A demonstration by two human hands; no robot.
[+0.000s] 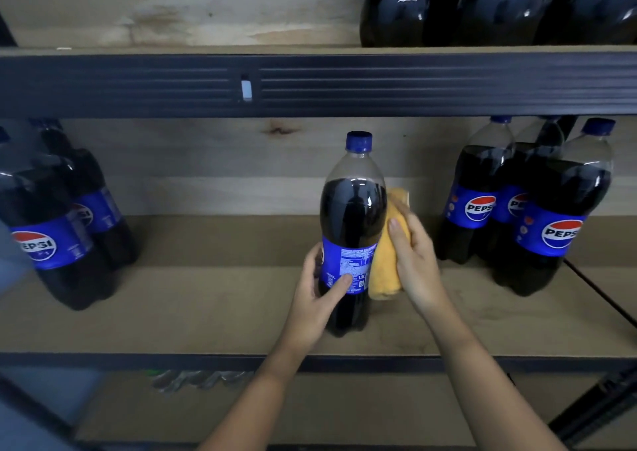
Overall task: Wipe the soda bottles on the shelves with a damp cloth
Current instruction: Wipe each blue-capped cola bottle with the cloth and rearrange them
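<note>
Wiping looks midway: the left hand (pixel 319 292) grips one soda bottle (pixel 351 230) while the right hand (pixel 415 261) presses the yellow cloth (pixel 386 271) against it, other bottles (pixel 527 206) apparently waiting

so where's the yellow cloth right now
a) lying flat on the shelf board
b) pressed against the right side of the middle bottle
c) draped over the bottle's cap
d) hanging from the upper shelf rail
b: the right hand holds the yellow cloth against the right side of the middle bottle, while the left hand grips its label.
</note>
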